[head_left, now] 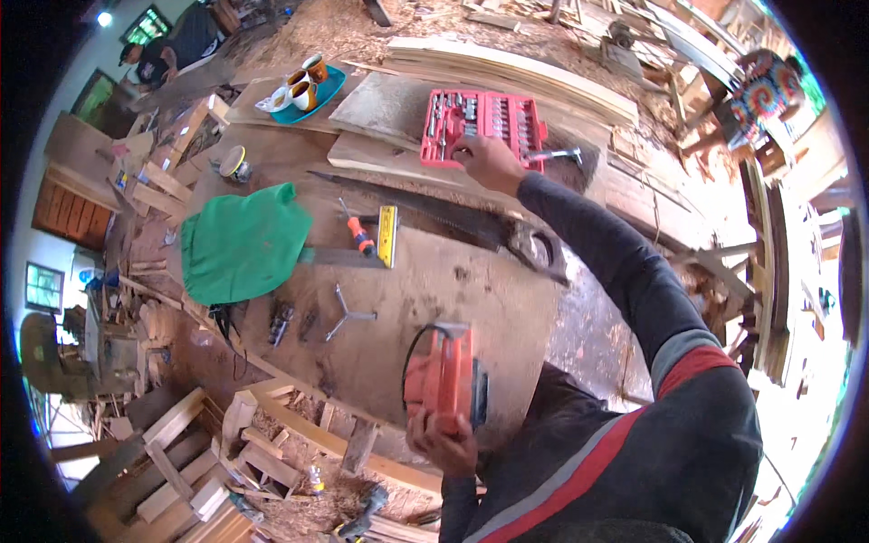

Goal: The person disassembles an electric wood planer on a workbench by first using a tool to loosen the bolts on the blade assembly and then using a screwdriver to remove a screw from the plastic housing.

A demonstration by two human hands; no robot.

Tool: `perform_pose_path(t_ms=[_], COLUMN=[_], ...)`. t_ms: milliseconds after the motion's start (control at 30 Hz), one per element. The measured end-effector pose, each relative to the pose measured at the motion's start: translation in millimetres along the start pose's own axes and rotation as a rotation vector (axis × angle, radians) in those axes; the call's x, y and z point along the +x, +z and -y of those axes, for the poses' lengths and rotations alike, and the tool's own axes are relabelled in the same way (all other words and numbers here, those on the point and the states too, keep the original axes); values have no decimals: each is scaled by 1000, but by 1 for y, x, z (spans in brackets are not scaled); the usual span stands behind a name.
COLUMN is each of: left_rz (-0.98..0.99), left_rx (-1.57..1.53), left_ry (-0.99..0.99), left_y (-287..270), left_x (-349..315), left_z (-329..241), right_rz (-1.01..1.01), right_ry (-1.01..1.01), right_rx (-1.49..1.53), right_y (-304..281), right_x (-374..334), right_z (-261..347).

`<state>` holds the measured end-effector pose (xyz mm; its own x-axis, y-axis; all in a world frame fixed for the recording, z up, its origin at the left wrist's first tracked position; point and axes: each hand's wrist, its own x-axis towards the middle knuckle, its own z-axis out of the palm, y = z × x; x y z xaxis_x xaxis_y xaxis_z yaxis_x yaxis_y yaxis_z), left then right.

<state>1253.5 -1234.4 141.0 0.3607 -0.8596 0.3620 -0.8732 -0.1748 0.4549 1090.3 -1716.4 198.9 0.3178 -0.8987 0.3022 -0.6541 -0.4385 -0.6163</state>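
My left hand is closed round the near end of a red electric planer, which rests on the wooden workbench. My right arm stretches across the bench to an open red socket set case. Over its near left part, my right hand has its fingers drawn together; what they pinch, if anything, is hidden. Rows of metal sockets lie in the case. Against its right corner is a hammer-like tool with a metal head.
A handsaw crosses the bench. Left of it lie an orange screwdriver, a yellow-edged square, a three-armed wrench and a green cloth. Cups stand on a teal tray. Two other people are in the far background.
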Motion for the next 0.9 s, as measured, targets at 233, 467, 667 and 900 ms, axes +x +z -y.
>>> perform_pose_path(t_ms=[233, 467, 667, 900], left_rz=[-54, -79, -106, -150], left_rx=[97, 125, 150, 186], left_ry=[-219, -366, -404, -342], left_y=[15, 31, 28, 33], left_x=[3, 15, 12, 20], left_z=[-30, -54, -50, -48], right_rz=[77, 54, 239, 284], right_ry=[0, 138, 61, 58], right_rx=[45, 46, 11, 99], right_y=[29, -7, -59, -116], right_x=[52, 85, 85, 44], right_z=[-58, -94, -103, -95])
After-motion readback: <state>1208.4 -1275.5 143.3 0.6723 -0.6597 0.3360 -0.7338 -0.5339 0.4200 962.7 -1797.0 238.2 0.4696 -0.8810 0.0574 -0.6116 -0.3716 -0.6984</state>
